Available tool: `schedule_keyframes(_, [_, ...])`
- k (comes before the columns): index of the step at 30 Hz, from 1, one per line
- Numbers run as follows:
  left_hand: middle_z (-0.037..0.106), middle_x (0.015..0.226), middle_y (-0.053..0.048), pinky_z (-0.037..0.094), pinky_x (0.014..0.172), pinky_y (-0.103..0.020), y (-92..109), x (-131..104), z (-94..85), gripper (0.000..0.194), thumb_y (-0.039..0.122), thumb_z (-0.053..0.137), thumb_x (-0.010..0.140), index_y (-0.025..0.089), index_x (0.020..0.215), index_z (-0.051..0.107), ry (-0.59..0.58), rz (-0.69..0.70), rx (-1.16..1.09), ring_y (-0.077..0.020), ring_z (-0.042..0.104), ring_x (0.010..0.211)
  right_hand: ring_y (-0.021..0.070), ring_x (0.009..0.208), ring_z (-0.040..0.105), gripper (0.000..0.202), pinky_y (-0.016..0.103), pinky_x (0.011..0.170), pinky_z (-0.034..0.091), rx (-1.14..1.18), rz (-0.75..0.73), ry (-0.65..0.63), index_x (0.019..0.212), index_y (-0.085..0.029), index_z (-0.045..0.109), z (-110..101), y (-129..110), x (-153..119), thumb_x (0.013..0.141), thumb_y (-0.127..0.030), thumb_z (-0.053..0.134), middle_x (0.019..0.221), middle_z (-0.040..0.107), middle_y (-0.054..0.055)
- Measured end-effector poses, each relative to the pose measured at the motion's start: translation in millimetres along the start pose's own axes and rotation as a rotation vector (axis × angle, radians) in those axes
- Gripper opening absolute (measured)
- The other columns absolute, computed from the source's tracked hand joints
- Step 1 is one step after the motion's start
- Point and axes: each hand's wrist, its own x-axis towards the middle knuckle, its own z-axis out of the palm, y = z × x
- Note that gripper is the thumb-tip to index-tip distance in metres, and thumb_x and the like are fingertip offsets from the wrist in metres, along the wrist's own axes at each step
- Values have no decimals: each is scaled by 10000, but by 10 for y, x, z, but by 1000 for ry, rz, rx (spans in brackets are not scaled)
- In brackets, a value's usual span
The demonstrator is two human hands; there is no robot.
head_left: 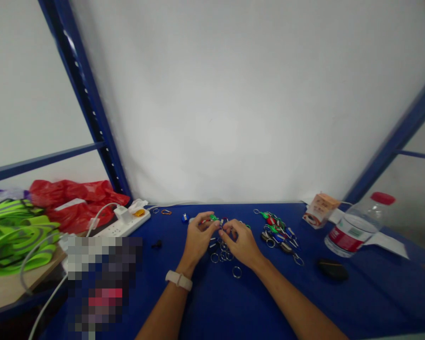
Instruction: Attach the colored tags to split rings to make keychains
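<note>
My left hand (199,236), with a pale band on its wrist, and my right hand (241,240) meet over the middle of the blue table (212,307). Their fingertips pinch a small blue and silver piece (221,224) between them; its details are too small to make out. Beneath and between the hands lie several metal key rings (223,255) and some dark and coloured small parts, partly hidden by my fingers. One loose ring (237,272) sits nearer to me. A pile of coloured carabiners and keychains (278,231) lies right of my right hand.
At the right stand a water bottle (354,226) and a small carton (320,211), with a black pouch (333,269) nearer. A white power strip (122,227), an orange carabiner (166,212) and a small black object (157,244) lie left. Green reflective straps (19,236) are far left.
</note>
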Motion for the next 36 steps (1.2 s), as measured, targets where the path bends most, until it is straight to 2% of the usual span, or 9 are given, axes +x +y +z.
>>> schedule_keyframes(13, [697,862,-44,546,723,-252,34,-14,21,441,294,812,643,128,1015,641,-2,-20,-7,-147,681,762,147,696,506,150,276,680,333,-21,-61,-47,792,-185,597,18,56,18,920,-231,534,723,553,0])
schedule_keyframes(24, [701,807,-30,520,654,-228,20,-6,20,405,293,808,642,131,980,655,0,-7,36,-123,654,678,153,742,530,135,283,723,333,2,-65,-171,817,-188,583,-8,35,-1,933,-227,525,782,590,6])
schedule_keyframes(36, [722,865,-59,536,746,-267,-71,48,-39,412,313,796,673,129,1013,653,46,15,87,-162,689,787,155,775,563,108,293,776,336,59,-92,-203,848,-204,617,12,35,-17,927,-241,552,809,641,-1])
